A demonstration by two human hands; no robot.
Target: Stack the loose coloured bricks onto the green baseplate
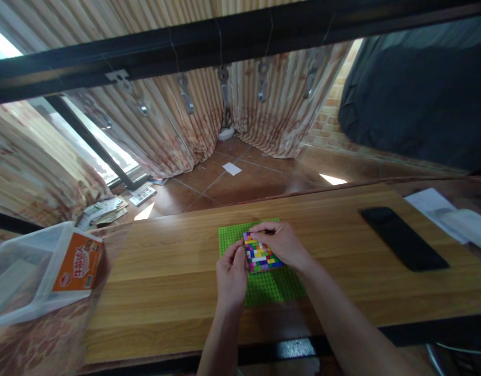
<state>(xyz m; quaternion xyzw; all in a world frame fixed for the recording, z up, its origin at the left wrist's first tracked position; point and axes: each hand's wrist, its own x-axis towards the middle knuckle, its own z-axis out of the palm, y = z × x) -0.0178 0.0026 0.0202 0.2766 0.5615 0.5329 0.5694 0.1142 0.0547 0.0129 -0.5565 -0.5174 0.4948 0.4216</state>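
A green studded baseplate (264, 292) lies on the wooden table, and over its middle sits a block of small multicoloured building bricks (259, 254). My left hand (232, 274) is closed at the block's left edge, thumb and fingertips against it. From the right, my right hand (284, 244) reaches across with its fingers bent onto the block's top edge and upper right corner, covering part of it. Whether a loose brick is between the right fingertips is hidden. I cannot tell if the block is pressed onto the baseplate.
A black flat slab (402, 237) lies on the table (165, 282) at the right, near white papers (436, 211). To the left stands a clear plastic bin (28, 308) with an orange label. A dark metal bar (240, 39) with hanging hooks crosses above; curtains hang behind it.
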